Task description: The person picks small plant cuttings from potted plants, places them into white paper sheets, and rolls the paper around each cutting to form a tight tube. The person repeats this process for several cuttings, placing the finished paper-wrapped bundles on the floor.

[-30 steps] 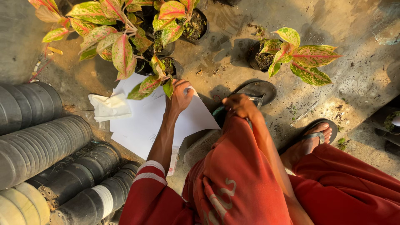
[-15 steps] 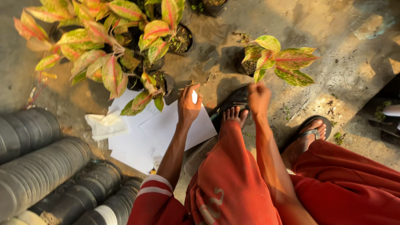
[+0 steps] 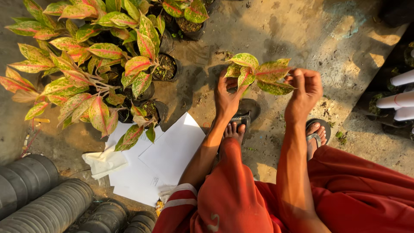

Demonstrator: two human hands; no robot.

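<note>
A small plant [image 3: 258,73] with pink-veined green leaves sits between both hands, over the concrete ground [image 3: 302,30] just ahead of the sandalled feet; its pot is hidden. The left hand [image 3: 227,92] curls around its base under the leaves. The right hand [image 3: 306,88] pinches a leaf tip with its fingers bunched. To the left, black pots [image 3: 166,69] of soil hold similar plants. Nearer lie white paper sheets [image 3: 168,151], a crumpled cloth [image 3: 103,162] and stacked empty black pots [image 3: 43,207].
</note>
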